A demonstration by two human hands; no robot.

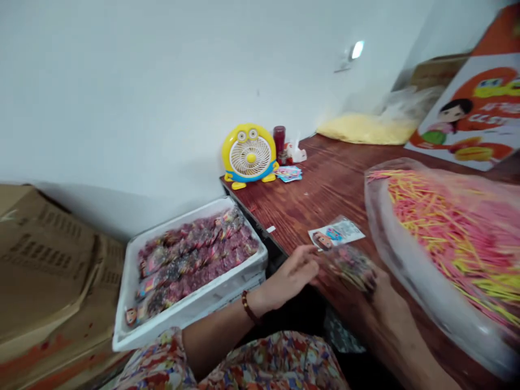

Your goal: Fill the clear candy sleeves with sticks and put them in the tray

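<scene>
Above the dark wooden table is a small clear plastic packet (352, 266) with dark and coloured contents, blurred by motion. My right hand (384, 298) grips its right end. My left hand (296, 277), with a beaded bracelet on the wrist, has its fingers bent together at the packet's left end and seems to pinch its edge. Just beyond the packet lies a flat printed packet (343, 230) with a cartoon face. To the right of my right hand sits a large clear bag (442, 227) of pink and yellow thin sticks.
At my left stands a white foam box (190, 319) filled with rows of similar packets, beside a cardboard carton (49, 281). A yellow fan (251, 157), a dark red bottle (279, 142) and printed cards (289, 173) are at the table's far end. A printed box (471, 116) stands back right.
</scene>
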